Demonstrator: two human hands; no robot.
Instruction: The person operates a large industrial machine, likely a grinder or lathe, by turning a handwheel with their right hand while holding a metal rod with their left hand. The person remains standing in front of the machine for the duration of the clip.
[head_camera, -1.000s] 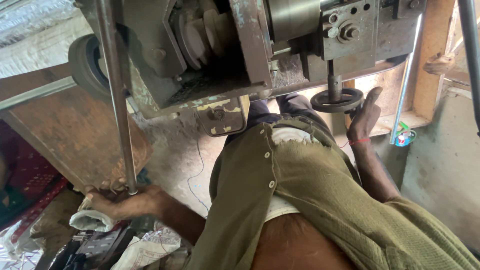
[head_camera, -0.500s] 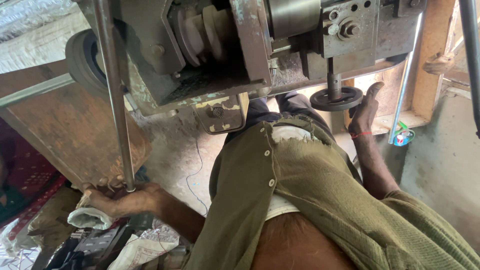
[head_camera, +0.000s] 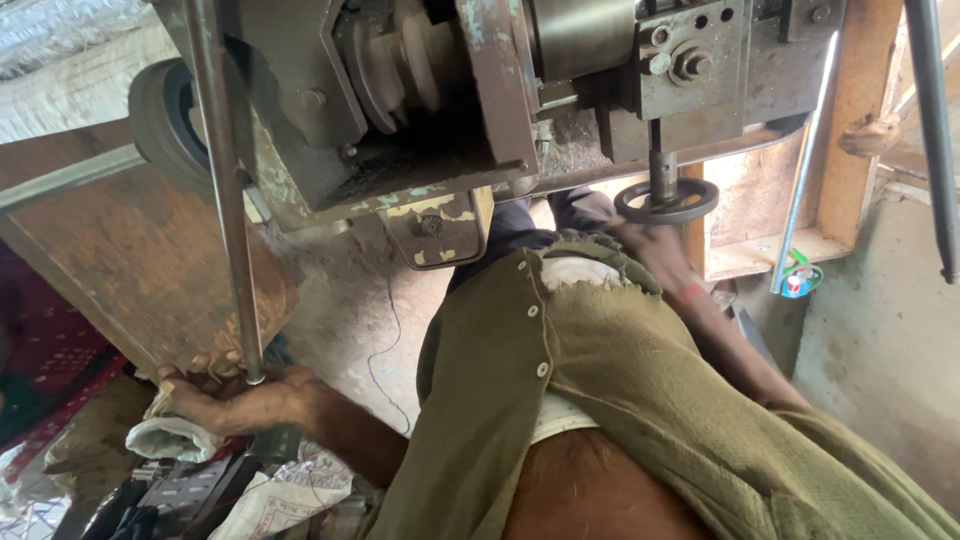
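The right hand (head_camera: 655, 250) has dropped away from the handwheel (head_camera: 667, 200) under the machine (head_camera: 420, 110); half a second ago its open palm was raised beside the wheel's right rim, now it is blurred just below, fingers too smeared to tell. So the wheel seems released. The left hand (head_camera: 235, 400) remains low at left, fingers curled on a white cloth roll (head_camera: 170, 437) beside the steel rod (head_camera: 228, 200).

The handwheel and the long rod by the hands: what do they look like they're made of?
Handwheel: dark metal, probably cast iron or steel, dull and greasy-looking. The right hand is at it, blurred. Long rod: bare steel by its grey sheen, with rusty brown patches. The left hand rests at its lower end.
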